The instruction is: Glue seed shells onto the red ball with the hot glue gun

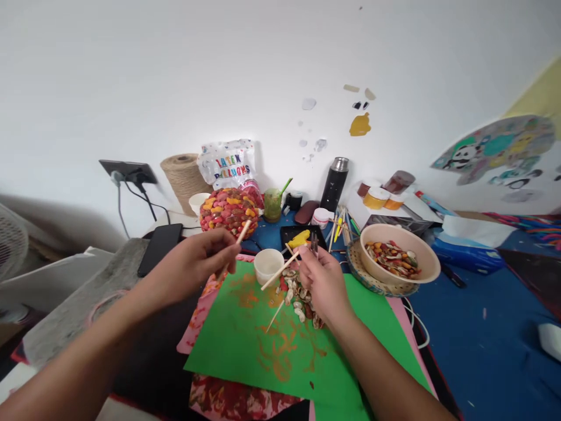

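Note:
My left hand (199,260) is closed around a thin wooden stick (242,232) that points up and to the right, held above the left edge of a green sheet (245,345). My right hand (322,278) is closed on another wooden stick (278,272) that slants down to the left over the sheet; a dark small tool seems to stick up from its fingers. Below the right hand lies a pile of painted shells (298,295). A small white cup (268,264) stands between the hands. A third stick (275,316) lies on the sheet.
A beige bowl (427,257) of coloured shells sits at the right on a woven tray. Behind stand a shell-covered ball (228,210), twine roll (184,175), balloon bag (228,164), black flask (335,181), paint jars (377,197) and black palette (302,237). A phone (160,245) lies at left.

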A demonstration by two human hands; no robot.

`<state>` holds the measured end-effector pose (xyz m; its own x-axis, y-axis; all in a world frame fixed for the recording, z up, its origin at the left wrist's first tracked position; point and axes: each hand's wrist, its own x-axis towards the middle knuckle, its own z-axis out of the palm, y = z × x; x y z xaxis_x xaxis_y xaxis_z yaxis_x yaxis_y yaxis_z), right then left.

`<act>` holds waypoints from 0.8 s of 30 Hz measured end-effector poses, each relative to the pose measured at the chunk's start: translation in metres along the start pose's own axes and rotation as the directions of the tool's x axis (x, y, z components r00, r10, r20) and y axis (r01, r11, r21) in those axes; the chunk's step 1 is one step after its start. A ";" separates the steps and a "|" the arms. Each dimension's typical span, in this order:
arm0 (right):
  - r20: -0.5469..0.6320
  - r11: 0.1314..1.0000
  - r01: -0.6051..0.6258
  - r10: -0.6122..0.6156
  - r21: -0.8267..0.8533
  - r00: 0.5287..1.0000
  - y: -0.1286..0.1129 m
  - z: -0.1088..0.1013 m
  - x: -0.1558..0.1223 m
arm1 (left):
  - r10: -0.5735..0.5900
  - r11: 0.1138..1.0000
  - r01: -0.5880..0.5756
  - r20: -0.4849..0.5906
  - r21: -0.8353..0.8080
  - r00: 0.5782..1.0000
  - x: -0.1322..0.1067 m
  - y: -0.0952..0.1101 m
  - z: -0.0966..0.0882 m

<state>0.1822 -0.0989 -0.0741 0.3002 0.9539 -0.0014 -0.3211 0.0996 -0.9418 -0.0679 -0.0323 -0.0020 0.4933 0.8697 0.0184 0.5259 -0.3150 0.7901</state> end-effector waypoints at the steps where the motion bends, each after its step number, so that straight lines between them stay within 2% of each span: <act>1: 0.008 1.000 0.004 -0.004 -0.016 1.000 -0.004 0.004 0.001 | 0.041 0.996 -0.035 0.067 -0.080 0.997 0.005 0.011 0.002; 3: 0.048 0.996 0.025 -0.021 -0.086 0.999 -0.015 0.010 0.003 | 0.102 0.979 -0.076 0.136 -0.189 0.985 0.020 0.029 0.011; 6: 0.108 0.979 0.088 -0.069 -0.183 0.992 -0.028 0.013 0.010 | 0.144 0.952 -0.068 0.238 -0.300 0.961 0.046 0.044 0.026; 10: 0.050 0.987 0.103 -0.098 -0.124 0.994 -0.026 0.005 0.026 | 0.125 0.925 -0.015 0.269 -0.379 0.955 0.068 0.048 0.043; 14: -0.053 0.998 0.067 -0.067 0.004 0.996 -0.016 -0.010 0.037 | 0.097 0.918 0.026 0.287 -0.397 0.953 0.072 0.046 0.059; 19: -0.085 0.993 0.096 -0.090 0.074 0.992 -0.019 -0.023 0.038 | 0.078 0.938 0.022 0.273 -0.346 0.959 0.071 0.045 0.072; 24: -0.077 0.983 0.127 -0.118 0.131 0.990 -0.028 -0.023 0.032 | 0.083 0.918 0.055 0.326 -0.392 0.942 0.068 0.053 0.079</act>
<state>0.2210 -0.0775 -0.0555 0.4043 0.9108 0.0838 -0.3947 0.2564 -0.8823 0.0479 -0.0202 -0.0078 0.7340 0.6690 -0.1167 0.2381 -0.0926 0.9668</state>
